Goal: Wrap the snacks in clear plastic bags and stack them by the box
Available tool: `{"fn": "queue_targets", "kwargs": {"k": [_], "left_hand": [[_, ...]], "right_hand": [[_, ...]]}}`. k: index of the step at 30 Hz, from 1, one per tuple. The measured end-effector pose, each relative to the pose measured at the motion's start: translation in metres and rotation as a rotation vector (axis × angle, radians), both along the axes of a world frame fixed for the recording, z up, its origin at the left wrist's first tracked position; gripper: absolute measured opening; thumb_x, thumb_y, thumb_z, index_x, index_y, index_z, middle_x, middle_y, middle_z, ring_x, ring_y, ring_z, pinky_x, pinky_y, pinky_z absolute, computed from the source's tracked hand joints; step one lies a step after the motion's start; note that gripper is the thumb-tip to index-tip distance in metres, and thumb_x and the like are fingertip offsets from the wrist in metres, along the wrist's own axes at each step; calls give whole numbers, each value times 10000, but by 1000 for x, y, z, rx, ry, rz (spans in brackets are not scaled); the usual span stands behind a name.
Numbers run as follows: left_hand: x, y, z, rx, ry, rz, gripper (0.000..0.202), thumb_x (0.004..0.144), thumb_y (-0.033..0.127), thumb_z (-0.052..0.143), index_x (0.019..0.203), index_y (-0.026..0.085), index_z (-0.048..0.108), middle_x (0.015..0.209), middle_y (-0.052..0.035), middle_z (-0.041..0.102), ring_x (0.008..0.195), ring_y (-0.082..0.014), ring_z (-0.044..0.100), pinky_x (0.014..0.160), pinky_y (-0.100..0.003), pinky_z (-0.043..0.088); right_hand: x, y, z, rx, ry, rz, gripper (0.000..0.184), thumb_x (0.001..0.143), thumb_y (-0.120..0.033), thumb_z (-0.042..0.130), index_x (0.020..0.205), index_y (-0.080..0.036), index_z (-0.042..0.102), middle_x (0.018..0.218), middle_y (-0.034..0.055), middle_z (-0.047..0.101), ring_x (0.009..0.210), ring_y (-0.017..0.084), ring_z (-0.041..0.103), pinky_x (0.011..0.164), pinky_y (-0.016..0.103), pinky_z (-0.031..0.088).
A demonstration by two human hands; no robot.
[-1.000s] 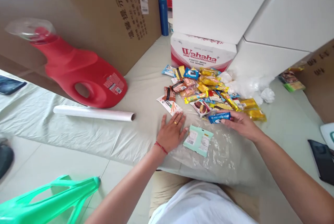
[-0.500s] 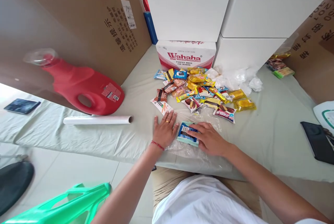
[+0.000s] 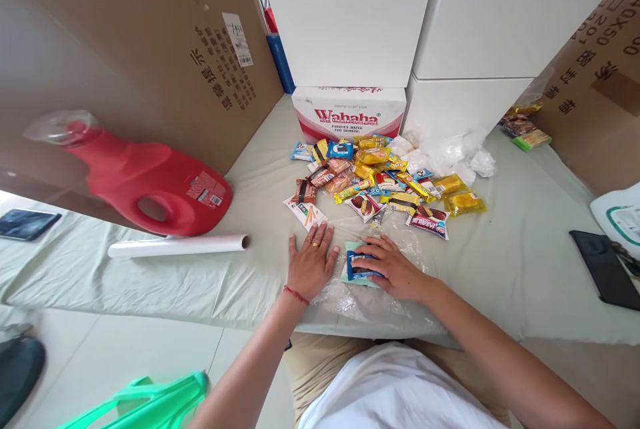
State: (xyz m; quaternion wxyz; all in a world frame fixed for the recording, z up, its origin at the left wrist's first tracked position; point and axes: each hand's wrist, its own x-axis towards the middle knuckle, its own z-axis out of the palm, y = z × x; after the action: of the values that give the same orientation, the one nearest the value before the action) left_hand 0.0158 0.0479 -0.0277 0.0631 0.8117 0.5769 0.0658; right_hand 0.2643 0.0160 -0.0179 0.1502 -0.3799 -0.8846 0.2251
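My left hand [image 3: 310, 264] lies flat with its fingers spread, on the cloth and the edge of a clear plastic sheet [image 3: 345, 302]. Its fingertips reach the white snack packet with orange sticks printed on it [image 3: 305, 213]. My right hand [image 3: 397, 269] has its fingers bent over a small blue snack packet [image 3: 354, 265], which sits on top of a pale green packet [image 3: 349, 276]. Both packets rest on the plastic sheet; the fingers hide their right part. Just beyond my hands is a pile of wrapped snacks [image 3: 387, 181].
Behind the pile stand a Wahaha water carton [image 3: 350, 116] and white boxes [image 3: 470, 106]. Crumpled clear bags [image 3: 453, 152] lie right of it. On the left are a red jug [image 3: 160, 182] and a white tube [image 3: 180, 246]; a black phone [image 3: 603, 269] lies at the right.
My right hand has curled its fingers further over the blue packet, and that packet has turned and shifted on the green one. The left hand stays flat. The camera view has tilted slightly up.
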Motion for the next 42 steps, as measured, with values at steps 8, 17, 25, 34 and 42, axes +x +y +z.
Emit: {"fn": "queue_targets", "kwargs": {"k": [8, 17, 25, 34, 42], "left_hand": [[-10, -3, -1, -13, -87, 7, 549, 1070, 427, 279, 1586, 259, 364, 1651, -104, 352, 1540, -308, 330, 1219, -687, 211], [-17, -9, -5, 15, -163, 23, 534, 1072, 406, 283, 1571, 258, 400, 1643, -106, 379, 1524, -304, 362, 1240, -660, 184], [-27, -6, -8, 50, -362, 10, 497, 1075, 405, 290, 1459, 234, 554, 1624, -103, 425, 1543, -292, 311, 1236, -603, 257], [-43, -32, 15, 82, -544, -41, 494, 1044, 472, 314, 1145, 280, 758, 1232, -89, 695, 1234, -299, 525, 1078, -547, 397], [-41, -29, 23, -182, -414, -131, 486, 947, 628, 436, 1076, 295, 766, 1410, -83, 598, 1479, -367, 317, 1227, -656, 135]], "right_hand": [[21, -32, 44, 65, 73, -68, 643, 957, -459, 648, 1515, -203, 458, 1543, 167, 480, 1458, 323, 374, 1236, 602, 255], [6, -120, 8, 219, -39, -340, 288, 917, -216, 702, 1204, -211, 677, 1221, 127, 655, 1192, 314, 530, 1006, 523, 507], [23, -51, 44, 176, 85, -116, 292, 956, -88, 542, 1131, -239, 719, 1108, 91, 668, 908, 182, 617, 774, 320, 525], [31, 5, 52, -92, 33, 55, 531, 851, 19, 472, 1194, -263, 764, 1140, 55, 717, 950, 159, 695, 806, 269, 533], [32, 23, 51, -105, 56, 68, 544, 909, -18, 433, 1254, -300, 746, 1188, 56, 715, 1013, 168, 701, 851, 288, 554]]}}
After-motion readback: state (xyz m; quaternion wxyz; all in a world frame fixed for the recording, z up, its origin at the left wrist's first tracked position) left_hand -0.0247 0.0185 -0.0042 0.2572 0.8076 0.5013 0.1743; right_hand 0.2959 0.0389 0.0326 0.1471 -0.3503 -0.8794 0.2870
